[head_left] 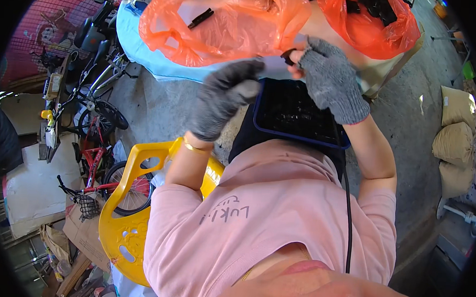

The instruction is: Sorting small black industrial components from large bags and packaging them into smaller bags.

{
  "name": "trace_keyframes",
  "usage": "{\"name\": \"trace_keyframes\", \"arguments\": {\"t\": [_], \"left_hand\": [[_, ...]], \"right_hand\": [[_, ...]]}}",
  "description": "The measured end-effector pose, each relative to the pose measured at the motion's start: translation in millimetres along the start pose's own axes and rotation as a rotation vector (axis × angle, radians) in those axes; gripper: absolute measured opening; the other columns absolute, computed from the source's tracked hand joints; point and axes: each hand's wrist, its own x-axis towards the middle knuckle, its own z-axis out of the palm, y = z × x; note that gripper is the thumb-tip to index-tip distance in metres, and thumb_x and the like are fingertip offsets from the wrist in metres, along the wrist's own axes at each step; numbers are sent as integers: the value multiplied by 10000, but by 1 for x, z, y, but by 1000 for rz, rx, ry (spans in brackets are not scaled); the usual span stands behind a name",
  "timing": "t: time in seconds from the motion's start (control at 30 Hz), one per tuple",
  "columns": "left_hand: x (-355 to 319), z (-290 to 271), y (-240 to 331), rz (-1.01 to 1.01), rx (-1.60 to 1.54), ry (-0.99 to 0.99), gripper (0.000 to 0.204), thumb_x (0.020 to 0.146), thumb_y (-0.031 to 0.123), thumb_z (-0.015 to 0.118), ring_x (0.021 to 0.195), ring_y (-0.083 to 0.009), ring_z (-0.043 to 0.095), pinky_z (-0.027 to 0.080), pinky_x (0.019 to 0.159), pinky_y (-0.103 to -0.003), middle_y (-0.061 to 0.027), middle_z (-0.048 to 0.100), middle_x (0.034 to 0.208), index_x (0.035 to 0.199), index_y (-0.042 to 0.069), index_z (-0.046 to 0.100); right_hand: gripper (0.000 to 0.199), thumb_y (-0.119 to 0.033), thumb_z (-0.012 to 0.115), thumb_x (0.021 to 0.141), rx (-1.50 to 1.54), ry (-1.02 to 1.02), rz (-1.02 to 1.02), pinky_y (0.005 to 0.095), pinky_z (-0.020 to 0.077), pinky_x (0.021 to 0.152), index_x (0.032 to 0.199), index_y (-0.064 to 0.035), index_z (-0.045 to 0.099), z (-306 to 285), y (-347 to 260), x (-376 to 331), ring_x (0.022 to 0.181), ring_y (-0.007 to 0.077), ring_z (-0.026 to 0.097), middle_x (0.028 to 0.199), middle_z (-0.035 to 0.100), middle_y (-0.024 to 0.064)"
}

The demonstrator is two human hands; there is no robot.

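My right hand [332, 81], in a grey knitted glove with bare fingertips, pinches a small black piece [289, 57] beside the rim of an orange plastic bag [162, 50]. The piece's exact kind is too small to tell. My left hand [225, 99], in a darker grey glove, hovers just left of it with fingers bent and thumb apart, and nothing shows in it. A slim black part [201, 18] lies inside the orange bag. On my lap, below both hands, rests a black tray [261, 109] with a blue rim and small bits in it.
A red-orange bag [356, 44] holding black parts stands at the far right of the table, whose light blue cover [128, 32] shows at left. A yellow plastic chair [117, 217] and bicycles [92, 157] are to my left. Filled sacks [456, 144] stand at right. A black cable [348, 219] hangs over my shirt.
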Motion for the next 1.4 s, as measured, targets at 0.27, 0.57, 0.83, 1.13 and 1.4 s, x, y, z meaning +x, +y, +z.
{"name": "trace_keyframes", "arguments": {"t": [0.27, 0.57, 0.83, 1.13, 1.4], "left_hand": [[1, 26, -22, -127, 29, -113, 337, 814, 202, 608, 617, -49, 467, 375, 551, -171, -4, 603, 804, 1101, 26, 584], [1, 34, -24, -34, 127, -143, 296, 840, 200, 568, 683, -66, 491, 417, 652, -207, -12, 630, 885, 1087, 40, 601], [3, 33, -24, -98, 290, -151, 226, 850, 158, 542, 790, -124, 554, 441, 755, -265, -70, 638, 896, 1015, 22, 616], [-8, 67, -49, 163, 302, -374, 190, 819, 95, 547, 799, -271, 599, 468, 727, -338, -140, 620, 861, 989, 26, 598], [2, 69, -63, 300, 868, -364, 291, 816, 259, 554, 852, -317, 575, 465, 723, -402, -162, 598, 916, 1040, 74, 577]], "right_hand": [[146, -118, 613, 791, 35, 102, 89, 239, 501, 556, 867, 6, 596, -11, 7, -27, 594, 126, 580, 734, 590, 65], [183, -118, 624, 775, 4, 89, 183, 249, 502, 557, 847, 43, 578, -13, 10, -38, 589, 142, 589, 731, 597, 89], [260, -206, 550, 839, -364, -200, 34, 270, 488, 665, 920, 40, 581, -31, 6, -37, 724, 151, 600, 791, 615, 97], [311, -280, 497, 882, -152, -98, 28, 269, 452, 767, 944, 12, 584, 6, 20, -63, 843, 138, 562, 922, 605, 76], [210, -212, 567, 830, -1049, 314, -727, 298, 465, 692, 884, -12, 601, -71, -31, -13, 737, 218, 590, 779, 602, 111]]}}
